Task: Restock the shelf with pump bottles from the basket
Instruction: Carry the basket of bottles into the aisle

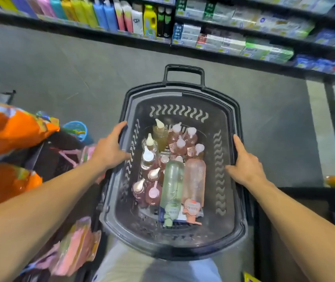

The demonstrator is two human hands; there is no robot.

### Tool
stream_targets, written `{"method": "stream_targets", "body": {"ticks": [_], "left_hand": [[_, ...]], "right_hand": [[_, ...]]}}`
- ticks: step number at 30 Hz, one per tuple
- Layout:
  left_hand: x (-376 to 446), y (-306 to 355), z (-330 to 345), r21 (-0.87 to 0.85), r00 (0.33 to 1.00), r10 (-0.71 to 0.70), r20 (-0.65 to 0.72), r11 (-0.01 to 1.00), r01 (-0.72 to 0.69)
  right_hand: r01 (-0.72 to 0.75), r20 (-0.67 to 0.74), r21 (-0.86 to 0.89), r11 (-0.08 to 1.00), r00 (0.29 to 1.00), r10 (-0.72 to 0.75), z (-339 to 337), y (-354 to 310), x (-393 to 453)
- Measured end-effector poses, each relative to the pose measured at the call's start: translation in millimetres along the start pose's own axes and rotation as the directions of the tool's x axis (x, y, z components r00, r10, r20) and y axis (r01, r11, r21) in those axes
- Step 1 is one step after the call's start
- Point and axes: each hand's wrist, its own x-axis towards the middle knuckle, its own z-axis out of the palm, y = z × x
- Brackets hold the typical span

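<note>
A dark plastic basket is held in front of me, above the grey floor. My left hand grips its left rim and my right hand grips its right rim. Inside stand several small pump bottles with pink, clear and yellowish liquid and pale pump heads. Two long bottles lie flat at the near side: a green one and a pink one. The shelf across the aisle carries boxed and bottled goods.
Orange packets and pink packaged goods hang on a display at my left. A blue tub sits beyond them. A dark fixture stands at my right. Grey aisle floor lies between me and the shelf.
</note>
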Motion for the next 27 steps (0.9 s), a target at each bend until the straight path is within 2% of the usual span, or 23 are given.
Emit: {"method": "stream_targets", "body": {"ticks": [7, 16, 22, 27], "left_hand": [[126, 28, -44, 0.014, 0.997, -0.067, -0.031, 0.998, 0.068], [262, 47, -93, -0.026, 0.98, -0.197, -0.041, 0.98, 0.196], [353, 21, -134, -0.136, 0.968, -0.251, -0.029, 0.96, 0.245], [435, -19, -178, -0.199, 0.962, -0.271, 0.01, 0.943, 0.268]], "right_hand": [[0.047, 0.043, 0.046, 0.998, 0.998, -0.049, -43, -67, 134], [0.152, 0.118, -0.061, 0.986, 0.982, -0.144, -102, -163, 291], [0.21, 0.14, -0.162, 0.964, 0.972, -0.189, -125, -256, 377], [0.187, 0.132, -0.159, 0.969, 0.977, -0.167, -126, -340, 431]]}}
